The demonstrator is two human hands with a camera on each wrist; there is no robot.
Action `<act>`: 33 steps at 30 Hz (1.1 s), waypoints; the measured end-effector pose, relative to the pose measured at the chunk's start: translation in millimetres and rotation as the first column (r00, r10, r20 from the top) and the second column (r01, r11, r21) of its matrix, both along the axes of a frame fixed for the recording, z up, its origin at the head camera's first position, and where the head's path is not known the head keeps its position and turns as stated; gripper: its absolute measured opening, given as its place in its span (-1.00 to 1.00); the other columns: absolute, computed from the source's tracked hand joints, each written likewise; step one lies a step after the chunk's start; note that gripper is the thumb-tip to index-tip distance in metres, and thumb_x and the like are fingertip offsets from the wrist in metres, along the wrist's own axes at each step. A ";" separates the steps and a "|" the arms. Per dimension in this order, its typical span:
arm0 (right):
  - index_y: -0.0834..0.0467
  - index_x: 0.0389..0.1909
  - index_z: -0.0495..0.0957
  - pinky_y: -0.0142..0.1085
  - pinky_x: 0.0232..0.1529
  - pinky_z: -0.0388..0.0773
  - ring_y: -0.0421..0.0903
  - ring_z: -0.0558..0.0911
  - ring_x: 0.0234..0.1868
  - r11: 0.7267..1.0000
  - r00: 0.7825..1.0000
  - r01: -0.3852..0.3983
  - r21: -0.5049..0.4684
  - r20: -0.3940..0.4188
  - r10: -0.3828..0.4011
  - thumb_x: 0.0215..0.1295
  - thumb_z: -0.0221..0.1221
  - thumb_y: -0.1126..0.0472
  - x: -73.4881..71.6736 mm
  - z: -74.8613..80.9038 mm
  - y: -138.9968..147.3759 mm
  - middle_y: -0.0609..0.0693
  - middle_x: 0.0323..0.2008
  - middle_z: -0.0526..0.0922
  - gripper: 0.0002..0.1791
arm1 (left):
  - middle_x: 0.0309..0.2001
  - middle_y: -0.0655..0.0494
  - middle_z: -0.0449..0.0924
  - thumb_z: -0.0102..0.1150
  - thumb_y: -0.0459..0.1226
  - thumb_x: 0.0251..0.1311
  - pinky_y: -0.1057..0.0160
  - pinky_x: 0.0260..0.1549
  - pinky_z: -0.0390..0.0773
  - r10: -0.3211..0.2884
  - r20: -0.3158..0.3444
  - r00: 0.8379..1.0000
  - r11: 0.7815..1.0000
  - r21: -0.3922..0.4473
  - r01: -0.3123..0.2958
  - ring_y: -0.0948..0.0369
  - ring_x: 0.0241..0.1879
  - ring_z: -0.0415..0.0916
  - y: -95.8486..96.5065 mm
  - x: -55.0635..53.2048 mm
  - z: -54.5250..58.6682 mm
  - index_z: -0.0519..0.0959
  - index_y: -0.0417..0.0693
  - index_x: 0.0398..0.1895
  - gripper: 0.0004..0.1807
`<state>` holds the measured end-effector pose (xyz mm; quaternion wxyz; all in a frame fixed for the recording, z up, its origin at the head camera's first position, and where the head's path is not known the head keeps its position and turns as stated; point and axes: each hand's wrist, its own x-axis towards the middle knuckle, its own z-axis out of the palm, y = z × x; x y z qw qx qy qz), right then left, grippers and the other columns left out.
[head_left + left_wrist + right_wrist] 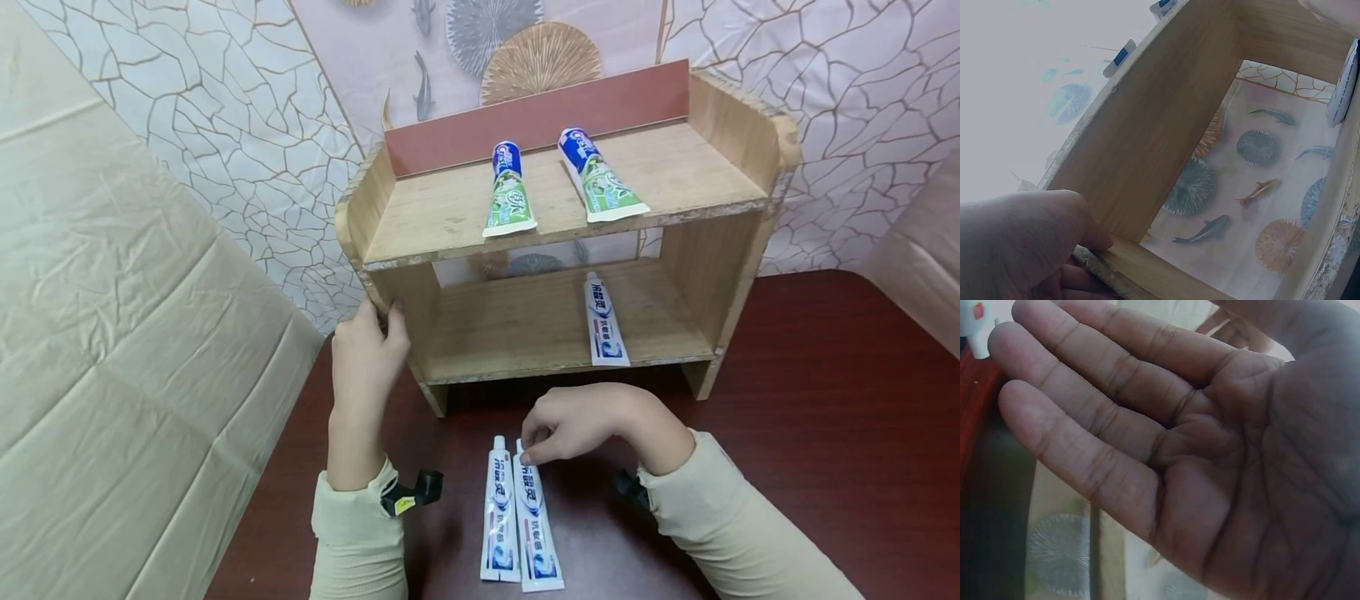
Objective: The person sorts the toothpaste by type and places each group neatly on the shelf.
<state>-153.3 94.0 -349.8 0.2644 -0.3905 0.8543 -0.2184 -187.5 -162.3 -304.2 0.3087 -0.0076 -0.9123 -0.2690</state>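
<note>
Head view: partly hidden grip of left hand (369, 350) on shelf (510, 321); right hand (577, 421) at toothpaste tube (535, 525), hold unclear.

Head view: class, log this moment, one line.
left hand: grips shelf; right hand: at right tabletop tube, contact unclear; left tabletop tube: alongside

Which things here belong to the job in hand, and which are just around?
Likely in the job:
wooden shelf, gripped by the left hand
two white tubes in front of it, right hand at one
third white tube, lower level
two green-and-blue tubes, on top

Just around:
dark red table
patterned backdrop
beige cloth
black wrist gear
</note>
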 end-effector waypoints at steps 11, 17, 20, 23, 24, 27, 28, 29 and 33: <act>-0.01 -0.39 0.68 -0.40 -0.39 0.44 -0.30 0.48 -0.47 0.999 1.000 0.012 0.052 0.024 -0.014 0.28 0.19 -0.03 -4.2 -12.0 -7.3 -0.26 -0.48 0.60 -0.79 | -0.60 -0.07 0.59 0.00 0.00 0.33 -0.02 -0.54 0.50 0.001 -0.008 1.000 1.000 -0.005 -0.001 -0.08 -0.53 0.60 -1.1 0.5 -1.0 0.49 -0.07 -0.41 -0.66; 0.07 -0.57 0.67 -0.38 -0.55 0.36 -0.25 0.46 -0.61 0.986 0.995 0.077 0.148 0.046 -0.085 0.20 0.26 -0.12 -0.8 -23.7 -17.2 -0.14 -0.65 0.58 -0.64 | -0.60 -0.06 0.59 -0.01 0.01 0.33 0.00 -0.56 0.49 0.008 0.003 1.000 1.000 -0.004 -0.008 -0.06 -0.54 0.60 -2.3 0.8 -1.5 0.48 -0.06 -0.41 -0.65; 0.10 -0.65 0.62 -0.35 -0.58 0.41 -0.18 0.51 -0.66 0.970 0.990 0.123 0.209 0.045 -0.135 0.13 0.29 -0.19 2.4 -30.8 -24.2 -0.03 -0.68 0.61 -0.56 | -0.60 -0.06 0.59 -0.02 0.02 0.34 0.00 -0.56 0.48 0.007 0.005 1.000 1.000 -0.004 -0.007 -0.06 -0.54 0.59 -2.7 0.8 -1.7 0.48 -0.06 -0.41 -0.65; 0.08 -0.63 0.58 -0.30 -0.59 0.48 -0.11 0.59 -0.63 0.950 0.979 0.188 0.251 0.035 -0.203 0.08 0.33 -0.20 5.2 -37.0 -29.9 0.02 -0.64 0.65 -0.57 | -0.61 -0.05 0.59 -0.02 0.01 0.34 0.01 -0.56 0.49 0.003 0.007 1.000 1.000 0.000 -0.003 -0.04 -0.55 0.58 -2.5 0.7 -1.7 0.48 -0.06 -0.41 -0.65; 0.07 -0.60 0.55 -0.28 -0.58 0.51 -0.10 0.61 -0.62 0.942 0.974 0.210 0.260 0.030 -0.225 0.07 0.34 -0.19 5.8 -38.7 -31.1 0.02 -0.62 0.64 -0.59 | -0.60 -0.05 0.59 -0.02 0.01 0.34 0.01 -0.56 0.49 0.001 0.009 1.000 1.000 0.001 -0.001 -0.04 -0.55 0.58 -2.3 0.6 -1.6 0.48 -0.06 -0.41 -0.65; 0.08 -0.54 0.52 -0.22 -0.55 0.56 -0.06 0.63 -0.59 0.923 0.958 0.269 0.275 0.025 -0.286 0.06 0.36 -0.14 6.6 -42.3 -32.9 0.02 -0.61 0.63 -0.62 | -0.58 -0.06 0.61 -0.02 0.00 0.34 0.00 -0.53 0.51 -0.005 0.013 1.000 1.000 0.004 0.005 -0.05 -0.52 0.61 -1.3 0.5 -0.9 0.49 -0.06 -0.40 -0.66; 0.08 -0.53 0.52 -0.20 -0.55 0.57 -0.06 0.64 -0.59 0.919 0.953 0.283 0.275 0.027 -0.301 0.05 0.36 -0.12 6.5 -43.1 -33.2 0.02 -0.60 0.62 -0.63 | -0.58 -0.06 0.61 -0.02 0.00 0.34 -0.01 -0.52 0.51 -0.006 0.014 1.000 1.000 0.005 0.006 -0.05 -0.51 0.62 -1.0 0.4 -0.7 0.49 -0.06 -0.39 -0.66; 0.09 -0.52 0.52 -0.18 -0.54 0.58 -0.05 0.64 -0.59 0.916 0.949 0.295 0.271 0.031 -0.315 0.04 0.36 -0.10 6.1 -43.6 -33.5 0.03 -0.60 0.62 -0.65 | -0.58 -0.06 0.61 -0.02 0.01 0.34 -0.01 -0.53 0.51 -0.006 0.014 1.000 1.000 0.004 0.006 -0.06 -0.51 0.62 -0.5 0.6 -0.2 0.49 -0.06 -0.39 -0.66; 0.10 -0.56 0.54 -0.17 -0.58 0.58 -0.01 0.65 -0.60 0.916 0.937 0.328 0.229 0.046 -0.347 -0.05 0.36 -0.07 3.5 -46.5 -35.9 0.07 -0.60 0.65 -0.67 | -0.59 -0.05 0.60 -0.01 0.01 0.33 -0.01 -0.53 0.51 0.001 0.006 1.000 1.000 0.001 -0.001 -0.06 -0.52 0.61 -0.1 0.3 0.6 0.49 -0.05 -0.40 -0.66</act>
